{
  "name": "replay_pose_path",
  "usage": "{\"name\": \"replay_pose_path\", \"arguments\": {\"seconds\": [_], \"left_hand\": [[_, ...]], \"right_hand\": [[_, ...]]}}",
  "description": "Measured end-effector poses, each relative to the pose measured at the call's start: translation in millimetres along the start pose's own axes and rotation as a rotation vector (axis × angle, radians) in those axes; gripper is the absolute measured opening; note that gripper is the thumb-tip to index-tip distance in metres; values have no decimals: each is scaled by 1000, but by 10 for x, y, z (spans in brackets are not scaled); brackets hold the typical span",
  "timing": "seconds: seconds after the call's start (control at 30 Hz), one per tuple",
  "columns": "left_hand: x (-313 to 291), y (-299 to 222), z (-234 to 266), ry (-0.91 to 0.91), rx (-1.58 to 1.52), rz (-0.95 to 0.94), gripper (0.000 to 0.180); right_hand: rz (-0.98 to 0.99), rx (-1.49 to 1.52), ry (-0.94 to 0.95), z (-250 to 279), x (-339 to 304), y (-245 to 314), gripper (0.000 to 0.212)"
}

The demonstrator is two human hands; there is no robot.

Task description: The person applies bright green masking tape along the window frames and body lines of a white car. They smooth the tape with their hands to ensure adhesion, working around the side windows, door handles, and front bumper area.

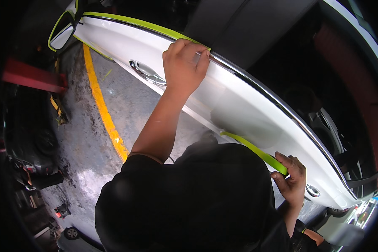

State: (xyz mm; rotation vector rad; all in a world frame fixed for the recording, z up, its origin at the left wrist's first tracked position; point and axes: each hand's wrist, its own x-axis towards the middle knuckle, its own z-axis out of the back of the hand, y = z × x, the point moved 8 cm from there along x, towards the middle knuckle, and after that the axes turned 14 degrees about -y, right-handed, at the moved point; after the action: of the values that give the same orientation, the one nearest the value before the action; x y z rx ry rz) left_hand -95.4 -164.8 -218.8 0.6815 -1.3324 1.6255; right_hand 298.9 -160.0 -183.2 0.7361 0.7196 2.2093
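Observation:
A white car door (130, 48) runs diagonally across the view. Green masking tape (143, 23) lies along the dark trim at the base of its window, ending beneath my left hand (185, 63). That hand's fingers are bent and pinched down on the tape's end. Low on the right, my right hand (293, 176) grips green tape (277, 163) between thumb and fingers. It looks like a roll seen edge-on, with a loose tail (239, 137) curving up and left. Beyond my left hand, the chrome window trim (260, 82) is bare.
The side mirror (63, 33) has green tape round its edge. Chrome door handles (147, 72) stick out from the panel. A yellow line (98, 96) crosses the grey floor, beside a red lift arm (33, 75). Black clothing (189, 197) covers the lower middle.

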Motion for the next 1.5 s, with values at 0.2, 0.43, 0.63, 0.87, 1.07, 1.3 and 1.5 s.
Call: {"name": "replay_pose_path", "arguments": {"seconds": [0.2,0.43,0.63,0.87,1.07,1.3,1.5], "left_hand": [[26,141,-14,24,-117,202,8],[59,305,-81,176,-300,381,9],[159,295,-45,298,-369,395,13],[93,280,68,135,-347,327,15],[-108,944,582,159,241,179,16],[-1025,1652,716,694,784,202,35],[-917,1820,247,990,815,226,40]], "right_hand": [[0,6,8,-24,16,-35,53],[-11,8,20,-36,8,-70,50],[-8,20,20,-46,24,-87,51],[-32,24,31,-47,32,-113,52],[-39,2,26,-13,-72,-162,53],[19,220,188,-266,-86,-136,54],[143,516,365,-663,0,24,48]]}}
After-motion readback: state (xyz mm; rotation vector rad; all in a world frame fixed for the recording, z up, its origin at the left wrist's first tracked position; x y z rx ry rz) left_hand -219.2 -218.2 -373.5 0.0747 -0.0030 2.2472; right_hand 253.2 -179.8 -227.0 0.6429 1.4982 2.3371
